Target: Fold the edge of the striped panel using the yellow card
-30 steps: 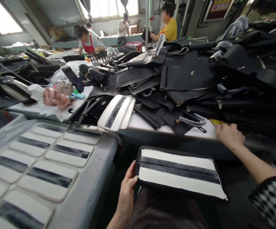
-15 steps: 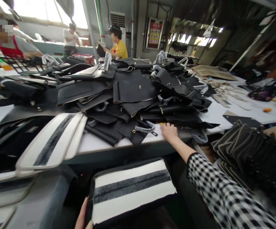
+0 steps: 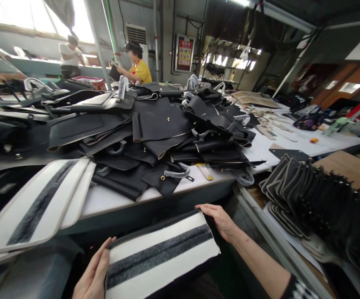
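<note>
Both hands are bare, with no gloves, rings or watch to be seen. The left hand [image 3: 94,272] shows only to the wrist at the lower edge of the view, and no sleeve is visible on it. The right hand [image 3: 220,220] leads into a bare forearm, and near the elbow a sleeve [image 3: 301,290] begins, of a black-and-white checked fabric with a dark band at its hem.

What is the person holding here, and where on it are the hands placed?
A white panel with a dark centre stripe, held by its two short ends: the left hand on the left edge, the right hand at the upper right corner.
</note>
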Motion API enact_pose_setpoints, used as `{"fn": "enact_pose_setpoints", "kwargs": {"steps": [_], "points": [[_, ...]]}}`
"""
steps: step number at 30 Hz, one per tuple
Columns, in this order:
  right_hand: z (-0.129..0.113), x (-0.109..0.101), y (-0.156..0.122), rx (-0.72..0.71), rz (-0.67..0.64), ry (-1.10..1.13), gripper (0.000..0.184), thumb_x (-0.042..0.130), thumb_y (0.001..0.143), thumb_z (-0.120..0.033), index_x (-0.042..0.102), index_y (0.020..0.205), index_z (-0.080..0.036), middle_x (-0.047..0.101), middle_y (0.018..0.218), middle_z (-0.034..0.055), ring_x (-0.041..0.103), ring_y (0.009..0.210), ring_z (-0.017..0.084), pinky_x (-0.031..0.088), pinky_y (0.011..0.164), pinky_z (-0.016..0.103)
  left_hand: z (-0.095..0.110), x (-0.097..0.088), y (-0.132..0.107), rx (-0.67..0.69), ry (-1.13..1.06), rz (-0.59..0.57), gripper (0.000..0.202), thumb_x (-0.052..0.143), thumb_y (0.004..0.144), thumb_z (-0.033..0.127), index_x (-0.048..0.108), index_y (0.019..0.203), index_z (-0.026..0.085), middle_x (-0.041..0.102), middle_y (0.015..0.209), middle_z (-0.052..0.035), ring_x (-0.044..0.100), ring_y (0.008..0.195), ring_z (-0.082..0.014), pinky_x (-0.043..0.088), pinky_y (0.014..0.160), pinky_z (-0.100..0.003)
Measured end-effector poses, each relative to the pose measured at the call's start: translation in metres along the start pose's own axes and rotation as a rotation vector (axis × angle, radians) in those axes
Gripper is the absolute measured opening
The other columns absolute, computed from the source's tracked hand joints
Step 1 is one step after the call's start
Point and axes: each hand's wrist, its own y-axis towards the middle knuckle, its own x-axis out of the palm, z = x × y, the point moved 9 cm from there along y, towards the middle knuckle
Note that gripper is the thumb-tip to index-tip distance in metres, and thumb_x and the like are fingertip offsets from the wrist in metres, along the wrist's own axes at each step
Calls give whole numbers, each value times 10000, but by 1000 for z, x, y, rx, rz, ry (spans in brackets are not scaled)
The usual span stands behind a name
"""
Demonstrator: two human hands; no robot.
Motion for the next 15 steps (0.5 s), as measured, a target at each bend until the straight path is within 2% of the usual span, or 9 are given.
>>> {"fn": "enact_pose_setpoints", "kwargs": {"steps": [4, 8, 12, 15], "points": [[1, 7, 3, 81, -23, 173, 366, 663, 768, -418, 772, 999, -156, 754, 967, 94, 661, 867, 233, 489, 766, 313, -7, 2, 11, -64, -20, -21, 668, 521, 751, 778, 689, 1169, 285, 654, 1268, 3, 499, 1289, -337, 256, 1187, -493], [3, 8, 4, 127, -24, 214, 326, 686, 730, -378, 788, 945, -155, 755, 849, 72, 639, 755, 208, 463, 678, 296, -6, 3, 9, -64, -28, -16, 641, 545, 743, 765, 682, 1168, 305, 663, 1252, 20, 504, 1287, -316, 251, 1193, -474], [11, 8, 5, 140, 24, 165, 367, 703, 718, -418, 788, 958, -153, 749, 796, 61, 622, 684, 201, 442, 613, 290, -5, 6, 9, -53, -15, -13, 617, 571, 737, 747, 689, 1152, 307, 652, 1270, 28, 495, 1295, -301, 240, 1201, -451], [17, 9, 5, 117, 61, 122, 426, 691, 726, -486, 782, 994, -167, 758, 894, 71, 641, 740, 222, 469, 632, 302, -3, 7, 10, -40, -29, -7, 599, 578, 743, 728, 680, 1160, 310, 645, 1280, 24, 486, 1303, -291, 248, 1196, -457]]}}
